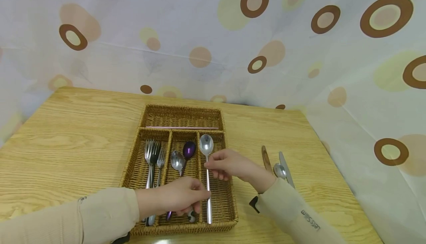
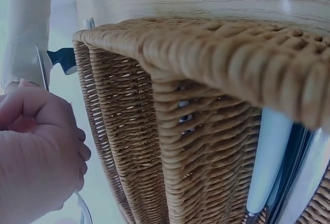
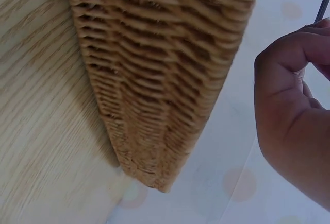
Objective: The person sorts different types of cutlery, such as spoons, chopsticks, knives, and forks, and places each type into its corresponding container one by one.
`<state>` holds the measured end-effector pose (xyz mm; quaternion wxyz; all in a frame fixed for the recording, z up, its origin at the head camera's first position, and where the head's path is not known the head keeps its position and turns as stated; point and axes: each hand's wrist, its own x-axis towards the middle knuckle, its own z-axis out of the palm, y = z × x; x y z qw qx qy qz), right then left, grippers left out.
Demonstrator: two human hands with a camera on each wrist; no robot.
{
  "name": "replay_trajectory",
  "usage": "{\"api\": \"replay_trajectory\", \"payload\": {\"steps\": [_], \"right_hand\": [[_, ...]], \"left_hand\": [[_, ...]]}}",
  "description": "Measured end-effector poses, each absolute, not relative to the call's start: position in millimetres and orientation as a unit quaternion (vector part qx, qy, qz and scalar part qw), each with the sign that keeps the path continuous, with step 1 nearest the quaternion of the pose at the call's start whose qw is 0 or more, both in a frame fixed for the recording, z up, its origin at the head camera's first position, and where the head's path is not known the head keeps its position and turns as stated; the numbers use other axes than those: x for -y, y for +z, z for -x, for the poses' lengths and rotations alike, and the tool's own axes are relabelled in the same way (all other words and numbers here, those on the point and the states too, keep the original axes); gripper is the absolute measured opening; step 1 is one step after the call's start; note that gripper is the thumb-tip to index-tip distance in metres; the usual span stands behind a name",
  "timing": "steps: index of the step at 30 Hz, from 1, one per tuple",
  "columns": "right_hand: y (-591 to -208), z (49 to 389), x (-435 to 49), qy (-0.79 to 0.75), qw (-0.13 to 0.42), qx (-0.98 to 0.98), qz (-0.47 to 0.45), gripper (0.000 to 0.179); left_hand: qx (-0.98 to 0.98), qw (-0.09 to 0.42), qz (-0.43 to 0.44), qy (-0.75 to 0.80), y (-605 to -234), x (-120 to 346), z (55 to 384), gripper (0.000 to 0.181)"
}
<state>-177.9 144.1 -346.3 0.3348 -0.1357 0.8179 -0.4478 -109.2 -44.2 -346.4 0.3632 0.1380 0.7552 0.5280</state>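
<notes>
A long silver spoon [image 1: 206, 145] is above the right compartment of a wicker cutlery tray [image 1: 235, 203], its bowl toward the back. My right hand [image 1: 231, 164] pinches its handle just below the bowl. Lower down, my left hand [image 1: 181, 196] pinches the same handle, and the handle's end sticks out toward me. In the left wrist view the left hand [image 2: 38, 152] is beside the tray's woven wall, with its fingertips partly hidden. The right wrist view catches the right hand [image 3: 294, 95] at its edge, curled near the tray's outer side.
Several forks [image 1: 149, 155] fill the tray's left compartment. A small silver spoon [image 1: 178, 161] and a purple spoon [image 1: 189, 149] lie in the middle one. A pink stick [image 1: 181, 128] spans the back compartment. Right of the tray lie a knife [image 1: 285, 168], another spoon [image 1: 280, 170] and a brownish handle [image 1: 266, 158].
</notes>
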Motion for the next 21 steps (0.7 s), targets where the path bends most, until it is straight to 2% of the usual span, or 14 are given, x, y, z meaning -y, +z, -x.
{"api": "replay_trajectory", "payload": {"steps": [11,21], "right_hand": [[-346.6,178.0,-134.8,-0.417,0.332,-0.833,0.148,0.031],[-346.5,184.6,-171.4,-0.434,0.335,-0.829,0.112,0.04]], "left_hand": [[-0.719,0.378,-0.133,0.567,-351.0,52.1,111.4,0.019],[-0.741,0.373,-0.078,0.552,-357.2,65.3,110.3,0.022]]}}
